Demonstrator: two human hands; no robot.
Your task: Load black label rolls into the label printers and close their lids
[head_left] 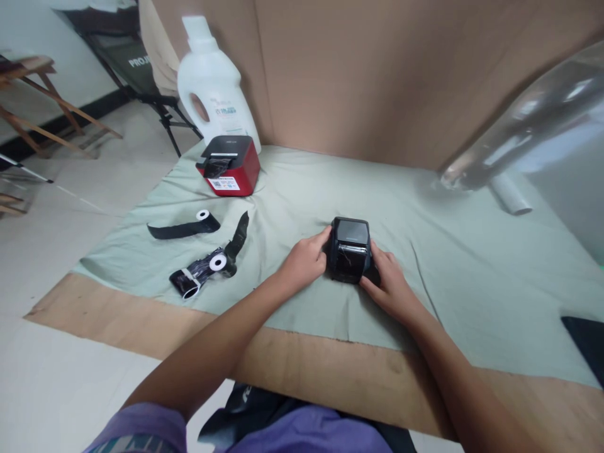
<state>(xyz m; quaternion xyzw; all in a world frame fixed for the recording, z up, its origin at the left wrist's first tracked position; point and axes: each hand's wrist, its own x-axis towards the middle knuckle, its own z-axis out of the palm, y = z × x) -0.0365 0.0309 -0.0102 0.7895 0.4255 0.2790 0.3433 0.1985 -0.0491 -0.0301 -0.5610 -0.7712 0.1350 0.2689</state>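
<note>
A small black label printer (350,248) stands on the pale green cloth (292,207) in front of me. My left hand (304,261) grips its left side with curled fingers. My right hand (389,283) holds its right front corner, fingers wrapped against the casing. To the left lie two black ribbon rolls with white cores: one (186,226) trailing a flat strip, the other (207,267) partly unwound and crumpled. A red and black label printer (229,166) sits farther back on the left.
A large white detergent jug (212,85) stands behind the red printer, against a cardboard wall (377,75). A white paper core (509,192) lies at the right rear. A clear bottle (523,119) looms at the right. A folding chair (132,69) stands at the back left.
</note>
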